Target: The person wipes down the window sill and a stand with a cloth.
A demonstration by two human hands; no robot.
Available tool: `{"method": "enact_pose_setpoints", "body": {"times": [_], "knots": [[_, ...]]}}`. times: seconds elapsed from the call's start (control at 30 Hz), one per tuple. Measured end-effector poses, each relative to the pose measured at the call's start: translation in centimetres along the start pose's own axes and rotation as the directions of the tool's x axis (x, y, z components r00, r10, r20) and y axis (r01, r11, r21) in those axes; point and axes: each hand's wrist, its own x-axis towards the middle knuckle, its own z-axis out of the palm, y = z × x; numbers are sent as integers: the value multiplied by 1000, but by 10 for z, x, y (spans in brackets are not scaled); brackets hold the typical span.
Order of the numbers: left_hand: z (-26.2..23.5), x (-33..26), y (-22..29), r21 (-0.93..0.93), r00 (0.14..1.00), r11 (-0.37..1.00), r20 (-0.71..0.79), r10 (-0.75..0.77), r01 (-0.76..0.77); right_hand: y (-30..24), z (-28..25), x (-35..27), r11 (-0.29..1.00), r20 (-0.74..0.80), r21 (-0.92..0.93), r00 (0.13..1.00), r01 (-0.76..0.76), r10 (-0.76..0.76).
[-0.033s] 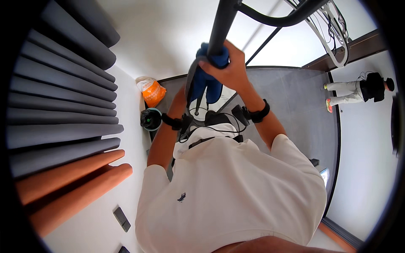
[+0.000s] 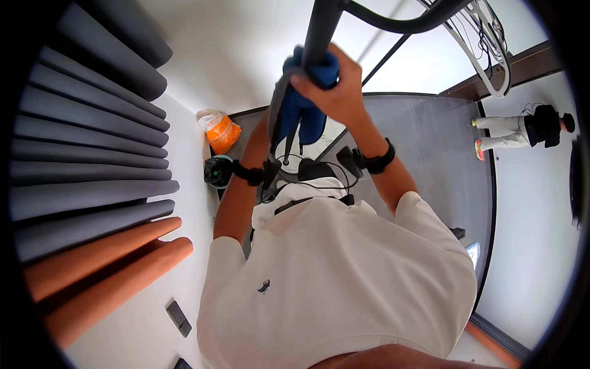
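Note:
A dark pole (image 2: 322, 31) rises in front of me at the top of the view. Bunched around it is a soft blue cloth-like piece (image 2: 312, 126); its exact kind I cannot make out. A grey strip (image 2: 278, 104) runs down its left side. My right hand (image 2: 343, 89) grips the blue piece against the pole, thumb in front and fingers curled behind. The left forearm (image 2: 238, 194) reaches up to the left side of the blue piece, where the grey strip and cloth hide my left hand and its fingers. Black bands with small devices circle both wrists.
Grey and orange padded rolls (image 2: 92, 181) line the left wall. An orange-and-white bag (image 2: 220, 131) and a lined bin (image 2: 218, 172) stand on the floor nearby. White hangers (image 2: 491, 61) hang at upper right. A person (image 2: 522, 128) stands far right.
Both hands and the blue piece sit very slightly higher in the view than before. The pole has shifted a little too; the grip looks the same.

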Motion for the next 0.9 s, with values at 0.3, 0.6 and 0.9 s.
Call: {"method": "enact_pose_setpoints", "body": {"times": [0.3,0.6,0.9], "knots": [[31,16,54,386,942,859,127,310,-335,-27,-11,33,998,-22,-35,998,57,-57],[-10,-14,-39,459,994,884,-20,112,-90,43,18,-6,994,282,-26,953,-105,108],[-59,-58,-133,502,998,864,33,-62,37,131,52,-81,927,567,-222,733,-302,375]]}}
